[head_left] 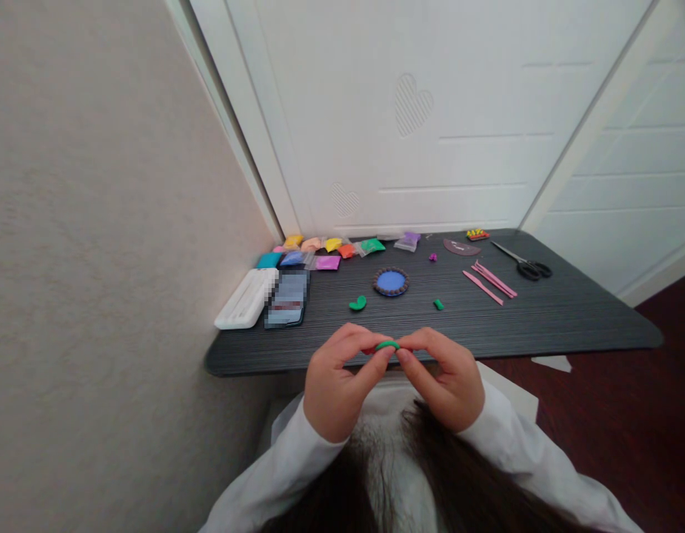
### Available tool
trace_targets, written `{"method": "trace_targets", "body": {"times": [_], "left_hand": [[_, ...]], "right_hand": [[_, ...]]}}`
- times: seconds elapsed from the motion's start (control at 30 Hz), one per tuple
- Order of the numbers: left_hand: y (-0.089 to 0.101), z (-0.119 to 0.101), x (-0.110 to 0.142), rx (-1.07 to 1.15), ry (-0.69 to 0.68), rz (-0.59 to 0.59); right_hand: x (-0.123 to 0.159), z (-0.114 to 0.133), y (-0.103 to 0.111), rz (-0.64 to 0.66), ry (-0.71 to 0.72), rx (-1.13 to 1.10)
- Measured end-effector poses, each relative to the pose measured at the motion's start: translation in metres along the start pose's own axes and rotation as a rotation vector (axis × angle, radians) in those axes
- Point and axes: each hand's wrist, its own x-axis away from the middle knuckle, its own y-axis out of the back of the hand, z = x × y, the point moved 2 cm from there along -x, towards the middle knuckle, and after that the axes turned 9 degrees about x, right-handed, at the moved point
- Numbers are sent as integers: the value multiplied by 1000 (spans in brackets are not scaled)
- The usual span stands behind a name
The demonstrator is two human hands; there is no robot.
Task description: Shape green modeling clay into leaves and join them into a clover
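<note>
Between my two hands, over the table's front edge, is a thin curved piece of green modelling clay [387,345]. My left hand [342,377] pinches its left end between thumb and fingers. The right end sits in the pinch of my right hand [445,379]. Beyond them on the table lie a curled green clay piece [358,303] and a small green clay stub [438,304]. Farther back is a blue clay disc [391,281] with a brown beaded-looking rim.
Bags of coloured clay [327,263] line the back left of the dark table [331,355]. A white case [246,299] and a phone [287,299] lie at the left. Pink tools [495,280], scissors [523,260] and a clear curved plate [461,247] are at the right.
</note>
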Motion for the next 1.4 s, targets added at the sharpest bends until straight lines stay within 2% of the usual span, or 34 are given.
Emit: {"method": "trace_targets", "body": {"times": [0.2, 0.37, 0.53, 0.67, 0.93, 1.4], "left_hand": [[1, 0, 1, 3, -5, -33], [0, 2, 1, 65, 108, -12], [-4, 13, 1, 330, 274, 35], [-5, 18, 1, 508, 329, 66], [-6, 15, -1, 461, 394, 99], [-7, 18, -2, 580, 440, 105]], "right_hand": [[0, -1, 0, -30, 11, 7], [1, -4, -4, -86, 154, 79], [0, -6, -4, -99, 190, 155], [0, -6, -3, -81, 154, 108], [-1, -5, -4, -32, 174, 111], [0, -6, -4, -47, 203, 106]]}}
